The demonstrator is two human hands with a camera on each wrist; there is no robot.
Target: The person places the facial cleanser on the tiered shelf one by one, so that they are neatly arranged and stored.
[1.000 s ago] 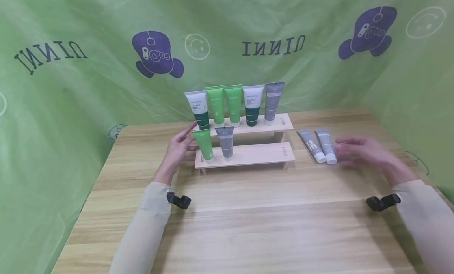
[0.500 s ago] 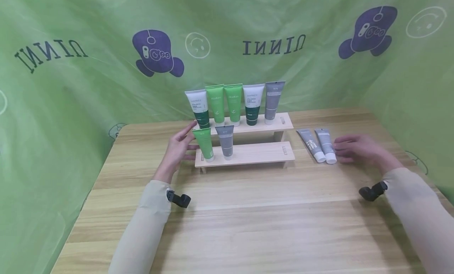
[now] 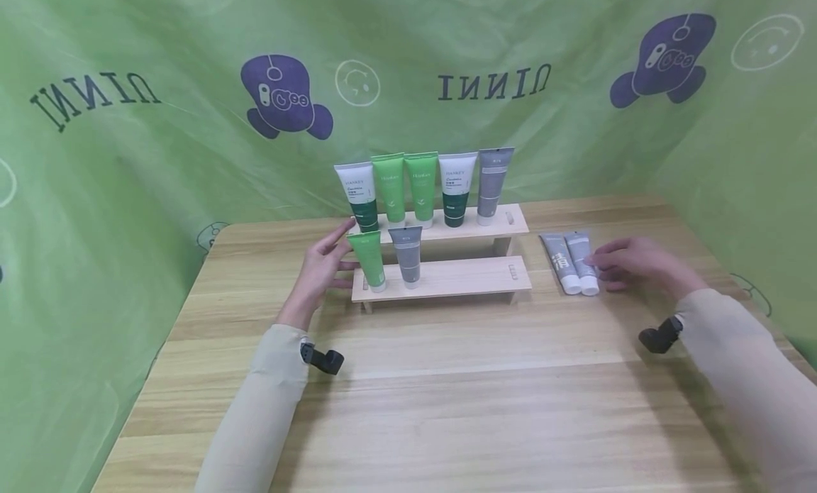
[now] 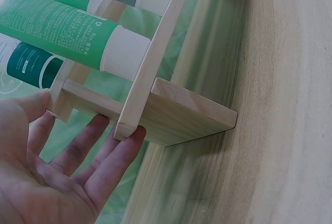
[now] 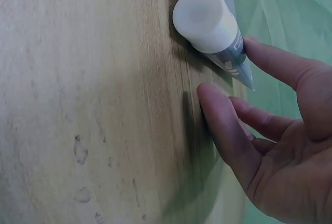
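In the head view my left hand (image 3: 319, 269) is at the left end of a two-tier wooden stand (image 3: 466, 277). Up close in the left wrist view, its thumb touches the upper tier and extended fingers (image 4: 116, 167) rest against the lower shelf's end. At the right, my right hand (image 3: 632, 262) touches the nearer grey tube (image 3: 581, 255) with a fingertip. That tube lies against another grey tube (image 3: 559, 260), both flat with white caps toward me. In the right wrist view the other fingers (image 5: 223, 117) are apart from the tube.
On the upper tier stand white-and-green tubes (image 3: 455, 188), green tubes (image 3: 421, 188) and a grey tube (image 3: 493, 184). The lower tier bears a green tube (image 3: 368, 259) and a grey tube (image 3: 408, 255) at its left. A green curtain (image 3: 408, 25) hangs behind the wooden table (image 3: 447, 408).
My right hand has moved left and met the nearer grey tube. The two lying tubes have shifted slightly and now lie closer together. The left hand has stayed at the stand.
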